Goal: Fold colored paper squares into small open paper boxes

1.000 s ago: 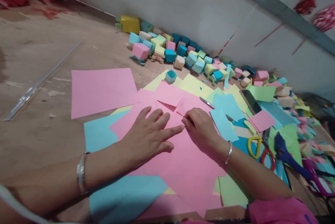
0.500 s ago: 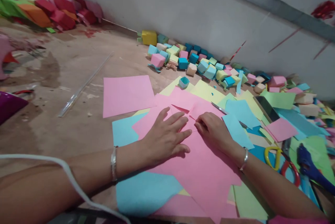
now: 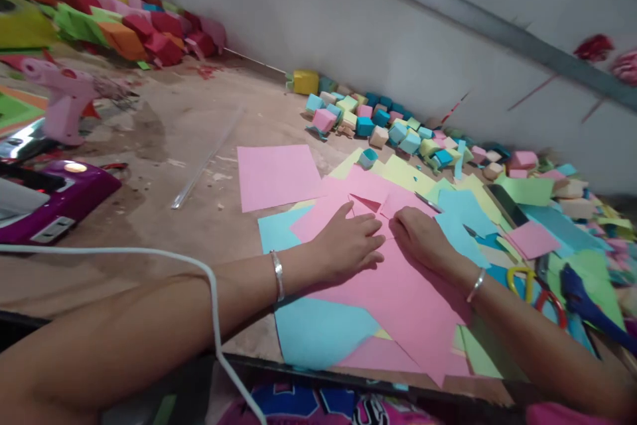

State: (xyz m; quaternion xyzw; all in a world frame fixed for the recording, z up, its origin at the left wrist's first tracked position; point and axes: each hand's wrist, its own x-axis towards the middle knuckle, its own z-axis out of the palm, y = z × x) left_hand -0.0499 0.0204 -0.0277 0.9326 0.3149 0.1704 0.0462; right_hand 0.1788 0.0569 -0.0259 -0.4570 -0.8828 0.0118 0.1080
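Observation:
My left hand [image 3: 351, 244] lies with fingers spread on the pink paper [image 3: 398, 302], palm down. Beside it, my right hand [image 3: 418, 233] is closed with curled fingers against the same paper. Whatever its fingertips hold, if anything, is hidden. Just beyond both hands, a folded pink flap [image 3: 365, 203] stands slightly raised and casts a dark shadow. A thin blade-like tool [image 3: 428, 202] rests on the papers past my right hand. Blue sheets [image 3: 318, 332] stick out from under the pink ones.
Small paper cubes [image 3: 365, 125] are heaped along the wall. At right lie scissors [image 3: 550, 305], a blue glue gun [image 3: 584, 299] and a phone-like dark slab [image 3: 506, 205]. A pink glue gun [image 3: 64, 97] and purple device [image 3: 74, 203] stand left. A white cable [image 3: 216, 305] crosses my left arm.
The view has shifted left and down, bringing the pink glue gun and table edge into sight. My hands stay at nearly the same place on the paper.

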